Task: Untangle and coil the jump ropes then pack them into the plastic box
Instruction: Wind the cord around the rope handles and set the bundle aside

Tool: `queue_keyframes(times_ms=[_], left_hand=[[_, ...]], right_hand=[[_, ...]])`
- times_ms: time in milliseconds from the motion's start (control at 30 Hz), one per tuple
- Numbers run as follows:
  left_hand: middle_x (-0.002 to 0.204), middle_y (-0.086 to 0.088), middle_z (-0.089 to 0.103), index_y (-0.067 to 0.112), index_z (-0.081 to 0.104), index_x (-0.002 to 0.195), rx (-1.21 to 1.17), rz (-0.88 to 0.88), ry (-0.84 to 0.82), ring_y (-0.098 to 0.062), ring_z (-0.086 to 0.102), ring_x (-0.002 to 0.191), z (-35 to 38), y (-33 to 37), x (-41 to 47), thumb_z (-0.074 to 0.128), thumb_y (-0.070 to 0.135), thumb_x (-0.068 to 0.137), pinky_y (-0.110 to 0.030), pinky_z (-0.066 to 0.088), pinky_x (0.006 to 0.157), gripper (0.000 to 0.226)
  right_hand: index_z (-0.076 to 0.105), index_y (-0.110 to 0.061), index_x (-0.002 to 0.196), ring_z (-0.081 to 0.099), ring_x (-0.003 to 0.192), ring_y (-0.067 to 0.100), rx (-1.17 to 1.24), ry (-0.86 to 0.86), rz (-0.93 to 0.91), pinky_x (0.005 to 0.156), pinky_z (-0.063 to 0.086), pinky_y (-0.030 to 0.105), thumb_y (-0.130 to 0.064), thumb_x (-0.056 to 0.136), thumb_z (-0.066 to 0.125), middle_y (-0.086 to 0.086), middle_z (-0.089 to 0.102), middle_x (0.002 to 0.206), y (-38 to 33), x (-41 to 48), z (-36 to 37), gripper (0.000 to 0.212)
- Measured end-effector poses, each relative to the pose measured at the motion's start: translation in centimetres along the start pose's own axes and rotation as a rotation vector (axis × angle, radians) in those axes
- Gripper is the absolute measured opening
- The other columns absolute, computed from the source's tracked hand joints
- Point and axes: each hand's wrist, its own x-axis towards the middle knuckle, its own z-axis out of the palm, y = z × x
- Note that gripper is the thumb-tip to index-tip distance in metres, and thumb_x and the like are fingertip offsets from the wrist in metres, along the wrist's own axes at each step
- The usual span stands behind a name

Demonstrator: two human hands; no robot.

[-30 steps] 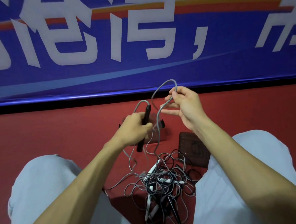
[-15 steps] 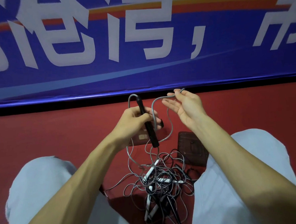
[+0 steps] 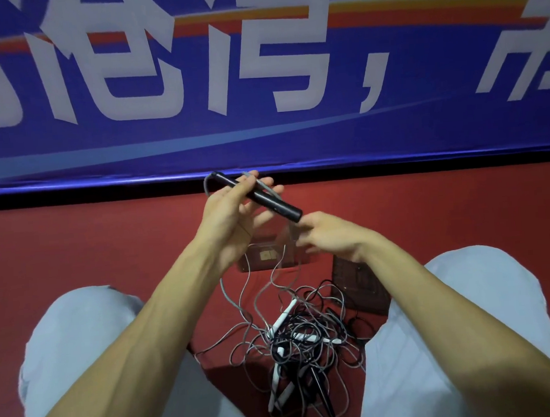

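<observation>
Where the left hand (image 3: 232,211) was: it was raised in front of the banner's lower edge, palm turned toward the camera.
Left hand, opening: the fingers were almost straight and a little spread, yet they pinched the black handle (image 3: 276,206) between them, with one finger lying over it.
Black handle: it was tilted, its upper end at the top left and its lower end pointing down to the right, past the fingertips.
Grey rope (image 3: 224,292): it came out of the handle's upper end in a small loop, then ran down behind the left wrist to the floor.
Right hand (image 3: 333,237): it was lower than the left hand, with its back to the camera and its fingers curled under.
Right hand, contact: the fingertips were just beside the lower end of the handle (I could not tell whether they touched it, or whether they held a strand).
Tangle of ropes (image 3: 301,342): this heap of grey and black cords lay on the red floor (image 3: 92,245) between the knees (image 3: 75,333).
White handles (image 3: 285,315): several were caught inside the tangle.
Plastic box (image 3: 254,264): it was clear and stood on the floor beyond the tangle, partly hidden by both hands.
Dark flat panel (image 3: 359,287): it lay just right of the box, under the right forearm.
Banner (image 3: 423,128): it was blue with large white characters and stood behind everything.
</observation>
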Motion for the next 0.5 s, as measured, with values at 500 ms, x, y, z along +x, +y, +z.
queue_keyframes(times_ms=[500], left_hand=[[0.088,-0.006,0.074,0.015,0.067,0.089,0.893,0.164,0.094,-0.019,0.071,0.077,-1.2,-1.6,0.8,0.050,-0.004,0.087,-0.029,0.056,0.074,0.025]], right_hand=[[0.059,-0.007,0.100,0.068,0.060,0.013,0.390,0.450,-0.227,0.059,0.060,0.033,0.001,0.099,0.045,0.006,0.063,0.077,-1.2,-0.4,-1.5,0.016]])
